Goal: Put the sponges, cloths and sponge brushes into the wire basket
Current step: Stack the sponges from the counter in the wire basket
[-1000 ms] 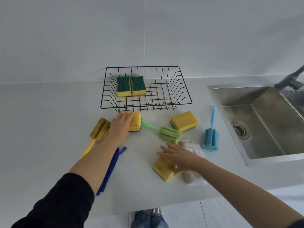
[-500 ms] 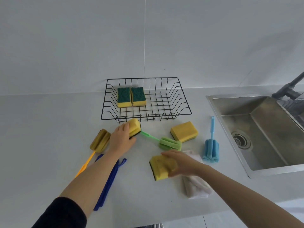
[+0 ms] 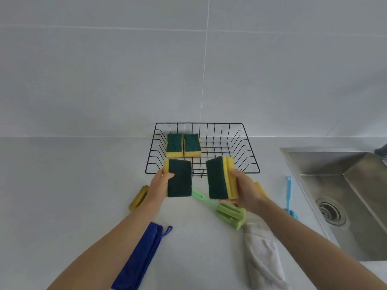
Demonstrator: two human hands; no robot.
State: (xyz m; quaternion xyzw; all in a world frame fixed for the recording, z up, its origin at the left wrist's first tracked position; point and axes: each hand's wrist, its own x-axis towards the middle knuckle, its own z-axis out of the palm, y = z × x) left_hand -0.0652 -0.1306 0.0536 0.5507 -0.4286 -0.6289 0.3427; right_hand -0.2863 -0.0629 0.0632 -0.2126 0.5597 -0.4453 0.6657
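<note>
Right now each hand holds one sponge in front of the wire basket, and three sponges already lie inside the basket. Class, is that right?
Not quite. The head view shows only two sponges inside the wire basket, side by side at its left rear, green side up. The rest stands: the left hand holds one sponge and the right hand holds another sponge in front of the basket.

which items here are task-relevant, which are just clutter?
Job:
wire basket, two sponges inside
left hand's sponge, right hand's sponge
green sponge brush, blue sponge brush, yellow sponge brush
blue cloth, white cloth

Lying about:
sink
</note>
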